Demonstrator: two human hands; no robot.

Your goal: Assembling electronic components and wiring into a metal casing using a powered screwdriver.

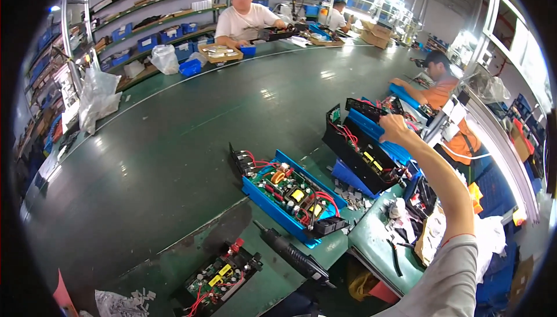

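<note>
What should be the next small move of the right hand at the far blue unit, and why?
Probably draw the blue unit back toward the near edge of the table. The right hand is stretched far out and closed on the unit's top edge, and the unit stands tilted, away from the open unit nearer the person.

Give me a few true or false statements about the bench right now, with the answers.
1. The right hand reaches to the blue cover atop a black chassis. True.
2. The open blue unit stands on its end. False: it lies flat, circuit board up.
3. A black power screwdriver lies near that unit. True.
4. The left hand holds the screwdriver. False: no left hand shows; the tool lies alone.
</note>
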